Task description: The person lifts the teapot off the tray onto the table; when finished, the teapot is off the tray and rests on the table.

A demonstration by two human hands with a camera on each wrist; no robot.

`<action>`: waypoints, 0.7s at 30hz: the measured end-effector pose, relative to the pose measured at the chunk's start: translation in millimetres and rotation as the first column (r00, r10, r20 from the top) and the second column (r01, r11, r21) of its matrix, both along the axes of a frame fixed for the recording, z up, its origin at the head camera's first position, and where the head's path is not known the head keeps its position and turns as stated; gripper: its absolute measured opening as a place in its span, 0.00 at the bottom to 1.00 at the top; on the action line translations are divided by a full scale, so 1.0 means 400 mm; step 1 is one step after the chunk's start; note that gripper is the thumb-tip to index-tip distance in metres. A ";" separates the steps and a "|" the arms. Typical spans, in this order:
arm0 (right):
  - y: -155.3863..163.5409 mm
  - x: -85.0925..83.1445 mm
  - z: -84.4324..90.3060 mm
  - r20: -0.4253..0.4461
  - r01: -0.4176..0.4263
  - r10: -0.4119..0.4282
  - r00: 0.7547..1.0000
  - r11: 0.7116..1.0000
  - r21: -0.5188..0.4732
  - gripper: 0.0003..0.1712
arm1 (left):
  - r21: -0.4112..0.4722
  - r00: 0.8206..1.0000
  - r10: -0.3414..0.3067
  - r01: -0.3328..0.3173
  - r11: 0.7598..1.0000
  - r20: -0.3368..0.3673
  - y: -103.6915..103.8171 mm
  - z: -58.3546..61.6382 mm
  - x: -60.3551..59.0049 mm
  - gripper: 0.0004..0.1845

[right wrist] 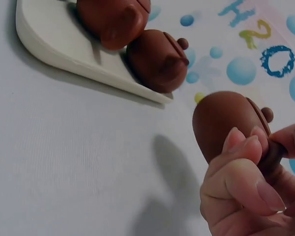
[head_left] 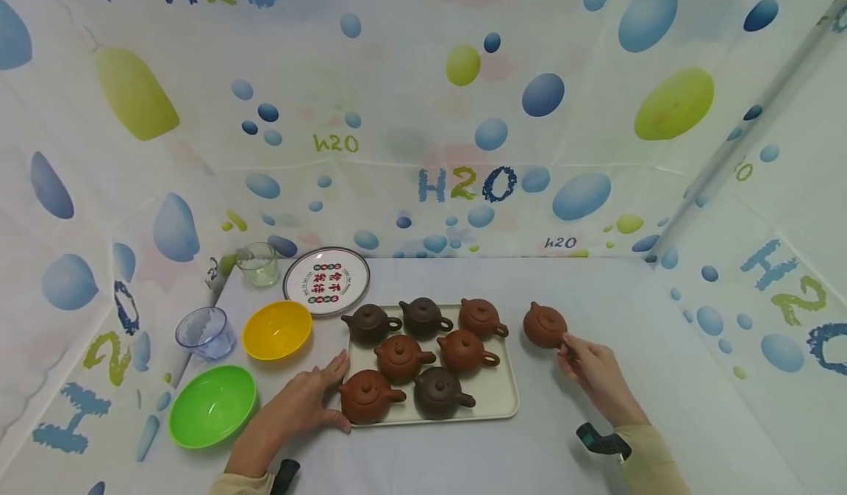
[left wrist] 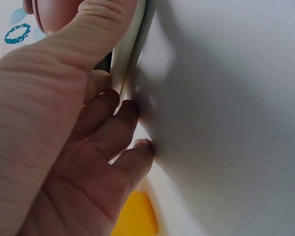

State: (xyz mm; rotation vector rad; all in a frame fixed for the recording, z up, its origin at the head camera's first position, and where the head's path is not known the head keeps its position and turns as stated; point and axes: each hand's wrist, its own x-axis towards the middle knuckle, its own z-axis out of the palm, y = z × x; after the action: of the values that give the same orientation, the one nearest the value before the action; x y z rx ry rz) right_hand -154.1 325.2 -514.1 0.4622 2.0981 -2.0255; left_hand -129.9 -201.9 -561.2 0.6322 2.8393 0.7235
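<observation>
A small reddish-brown clay teapot (head_left: pixel 545 325) is held by its handle in my right hand (head_left: pixel 597 377), to the right of the tray. In the right wrist view the teapot (right wrist: pixel 223 125) is off the white table, its shadow falling below; thumb and fingers pinch the handle. My left hand (head_left: pixel 301 407) rests against the left edge of the cream tray (head_left: pixel 492 403), fingers and thumb spread along its side. On the tray stand several teapots: dark brown ones such as the front teapot (head_left: pixel 438 392), and reddish-brown ones such as the front-left teapot (head_left: pixel 367 396).
Left of the tray are a green bowl (head_left: pixel 213 407), a yellow bowl (head_left: pixel 276 331), a bluish glass bowl (head_left: pixel 206 333) and a clear glass cup (head_left: pixel 258 265). A white plate with red characters (head_left: pixel 326 280) lies behind them. A printed curtain (head_left: pixel 397 112) hangs at the table's back edge.
</observation>
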 end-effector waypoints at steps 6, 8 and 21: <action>-0.030 -0.034 -0.005 -0.003 0.066 -0.066 0.998 0.998 0.011 0.20 | 0.031 0.999 0.006 -0.008 0.999 0.036 0.009 0.044 0.015 0.65; -0.038 -0.046 -0.006 -0.008 0.071 -0.071 0.997 0.997 0.024 0.22 | 0.020 0.999 0.007 -0.007 1.000 0.035 0.008 0.039 0.014 0.64; -0.074 -0.132 -0.009 -0.009 0.137 -0.137 0.991 0.990 0.014 0.22 | -0.003 0.991 0.060 -0.060 0.998 0.117 0.027 0.089 0.023 0.63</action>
State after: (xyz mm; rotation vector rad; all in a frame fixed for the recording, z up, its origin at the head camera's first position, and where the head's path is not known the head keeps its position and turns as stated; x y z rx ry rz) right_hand -207.1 295.7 -517.6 0.6171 2.1422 -2.0892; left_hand -120.8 -191.1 -525.4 0.4889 2.7614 0.7452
